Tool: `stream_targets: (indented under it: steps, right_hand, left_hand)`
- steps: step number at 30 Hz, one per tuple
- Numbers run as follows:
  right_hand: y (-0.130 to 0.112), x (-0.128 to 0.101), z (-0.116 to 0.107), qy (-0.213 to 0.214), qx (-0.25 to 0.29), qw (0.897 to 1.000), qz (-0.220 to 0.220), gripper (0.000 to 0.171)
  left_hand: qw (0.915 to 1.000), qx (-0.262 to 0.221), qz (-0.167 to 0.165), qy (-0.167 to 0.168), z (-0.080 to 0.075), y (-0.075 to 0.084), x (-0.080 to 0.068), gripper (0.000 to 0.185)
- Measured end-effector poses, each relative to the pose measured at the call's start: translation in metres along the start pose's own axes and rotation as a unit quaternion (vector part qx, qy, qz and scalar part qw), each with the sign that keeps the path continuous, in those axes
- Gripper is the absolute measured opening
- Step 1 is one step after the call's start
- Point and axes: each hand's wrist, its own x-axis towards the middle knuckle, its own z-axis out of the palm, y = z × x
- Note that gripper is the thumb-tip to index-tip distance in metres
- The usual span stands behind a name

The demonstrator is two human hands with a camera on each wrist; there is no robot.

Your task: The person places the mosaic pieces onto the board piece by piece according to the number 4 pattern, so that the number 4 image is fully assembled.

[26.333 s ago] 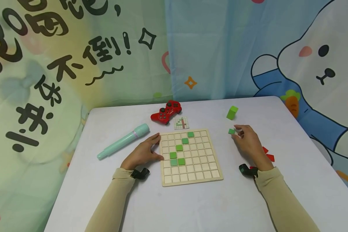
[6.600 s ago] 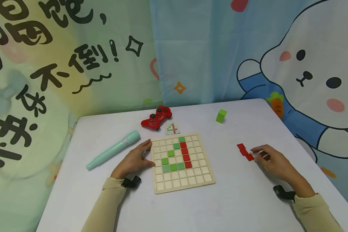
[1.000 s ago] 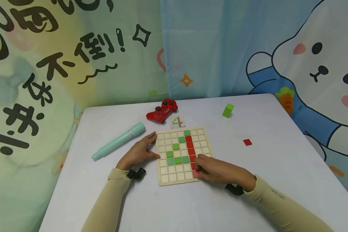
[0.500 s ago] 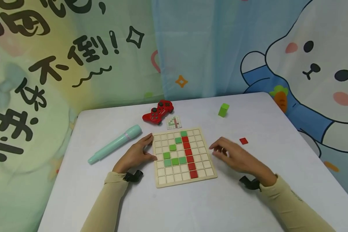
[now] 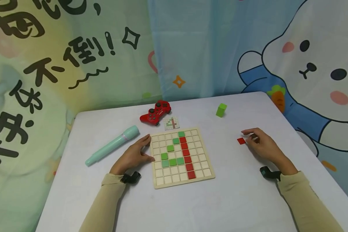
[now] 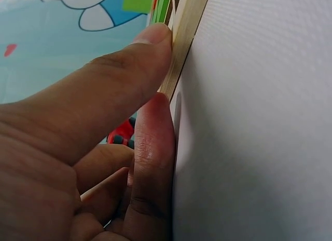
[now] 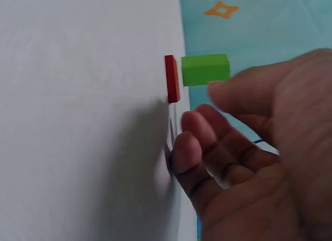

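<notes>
A wooden grid board (image 5: pixel 204 175) lies on the white table (image 5: pixel 220 206) and carries several green tiles (image 5: pixel 172 162) and a column of red tiles (image 5: pixel 187 159). My left hand (image 5: pixel 134 154) rests against the board's left edge (image 6: pixel 179 59), thumb and fingers pressed to it. My right hand (image 5: pixel 260 145) hovers just right of a lone red tile (image 5: pixel 241 140) on the table, fingers loosely curled and holding nothing. In the right wrist view the red tile (image 7: pixel 172 78) stands a little beyond my fingertips (image 7: pixel 187 150).
A red game controller (image 5: pixel 155 112) and a small pattern card (image 5: pixel 171 123) lie behind the board. A mint-green torch (image 5: pixel 113 145) lies at the left. A green block (image 5: pixel 221 110) stands at the back right; it also shows in the right wrist view as green block (image 7: pixel 205 69).
My right hand left the board's lower red tiles and moved right across the table to the lone red tile. The left hand stayed on the board's edge.
</notes>
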Motion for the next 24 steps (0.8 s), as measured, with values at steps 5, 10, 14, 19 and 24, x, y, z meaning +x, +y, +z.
stream_targets:
  steps: [5, 10, 14, 19, 24]
  right_hand:
    - [0.005, -0.001, 0.003, 0.003, -0.002, 1.000, -0.020, 0.040]
    - [0.014, -0.003, 0.004, -0.010, -0.013, 1.000, -0.026, 0.044]
    - [0.017, -0.002, 0.005, -0.013, -0.038, 0.999, -0.031, 0.042]
    - [0.015, 0.002, 0.007, -0.009, -0.060, 0.997, -0.042, 0.030]
    - [-0.004, 0.003, 0.005, -0.015, -0.062, 0.997, -0.047, 0.029]
  left_hand:
    - [1.0000, 0.000, 0.002, 0.003, 0.000, -0.002, -0.002, 0.103]
    - [1.0000, -0.001, 0.009, 0.000, 0.001, -0.002, -0.001, 0.103]
    - [1.0000, 0.001, 0.010, 0.001, 0.000, -0.001, -0.001, 0.104]
    - [1.0000, -0.004, 0.005, 0.002, 0.000, -0.001, -0.002, 0.104]
    - [1.0000, -0.005, 0.001, 0.001, -0.001, 0.000, -0.003, 0.104]
